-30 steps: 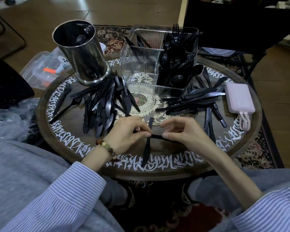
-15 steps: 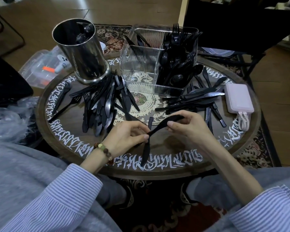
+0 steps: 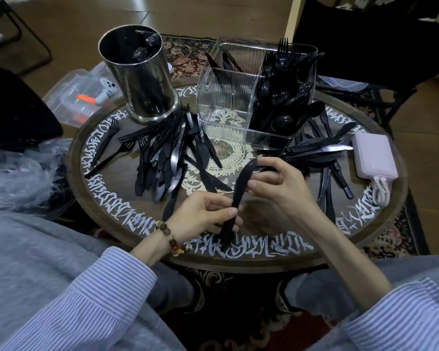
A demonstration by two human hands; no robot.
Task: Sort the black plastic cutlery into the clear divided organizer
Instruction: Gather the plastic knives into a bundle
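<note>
Knives are being gathered between the person's two hands at the near edge of the round table (image 3: 380, 231). A second ago a black plastic knife lay crosswise between the fingertips, over another pointing toward the person; now it has swung up and round to line up with that one, so the two are forming a small bundle (image 3: 236, 198), seemingly being squared up before going into the clear divided organizer (image 3: 228, 102).

Her left hand (image 3: 203, 214) is curling its fingers and thumb round the lower end of the bundle, gripping it just above the tabletop lettering. Her right hand (image 3: 276, 183) is pinching the upper end, thumb on the near side and fingers hooked over the top.

Beyond the hands, the organizer is standing at the far middle of the table: its right compartment is packed with forks and spoons (image 3: 281, 97), its front left compartment looks bare, and a few pieces are leaning in the back left one. Loose cutlery is still lying in a heap (image 3: 167, 153) beside the steel canister (image 3: 140, 74) and in a second spread (image 3: 314, 150) near the pink power bank (image 3: 373, 158), so I'd judge plenty of sorting remains.
</note>
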